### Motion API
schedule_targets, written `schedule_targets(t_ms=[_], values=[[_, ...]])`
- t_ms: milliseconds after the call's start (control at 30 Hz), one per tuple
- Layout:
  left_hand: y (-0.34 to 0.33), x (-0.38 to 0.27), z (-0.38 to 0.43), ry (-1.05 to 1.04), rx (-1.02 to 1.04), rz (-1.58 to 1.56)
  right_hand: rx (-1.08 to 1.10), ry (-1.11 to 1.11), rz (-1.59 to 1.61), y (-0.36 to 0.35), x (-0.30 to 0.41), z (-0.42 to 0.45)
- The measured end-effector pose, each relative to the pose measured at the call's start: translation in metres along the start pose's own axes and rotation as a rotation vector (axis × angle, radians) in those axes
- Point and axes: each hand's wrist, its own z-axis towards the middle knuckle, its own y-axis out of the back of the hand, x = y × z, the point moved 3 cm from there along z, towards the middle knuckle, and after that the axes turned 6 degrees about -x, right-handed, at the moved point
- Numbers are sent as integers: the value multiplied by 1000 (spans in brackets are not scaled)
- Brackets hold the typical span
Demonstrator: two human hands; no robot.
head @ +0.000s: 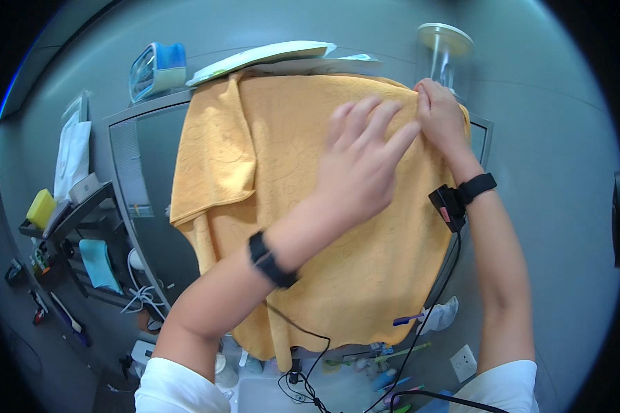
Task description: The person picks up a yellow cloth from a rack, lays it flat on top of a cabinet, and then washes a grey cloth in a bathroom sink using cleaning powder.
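Observation:
An orange-yellow towel (299, 222) hangs over the front of a framed mirror (160, 155), with its upper left part folded over. At the towel's top right corner, my right hand (439, 113) pinches the edge between thumb and fingers. My left hand (361, 155) is raised in front of the towel's upper right part, blurred, fingers spread and holding nothing. Whether it touches the cloth cannot be told. Both wrists wear black straps, the right one with a small black box (448, 206) and a cable.
Flat packs (268, 57), a blue clear pouch (160, 69) and a lidded clear container (444, 51) stand on top of the mirror. A rack at left holds a yellow sponge (41, 208) and a light-blue cloth (99, 264). Below are a white sink (268, 395), toothbrushes, cables and a wall socket (464, 363).

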Motion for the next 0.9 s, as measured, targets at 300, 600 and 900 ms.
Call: schedule_targets(t_ms=[300, 600, 900], values=[[209, 130, -174, 181, -31, 723, -40, 61, 17, 1, 25, -3], [309, 298, -117, 1145, -349, -638, 39, 43, -16, 15, 30, 2], [330, 367, -81, 1221, -265, -529, -125, 138, -183, 42, 109, 21]])
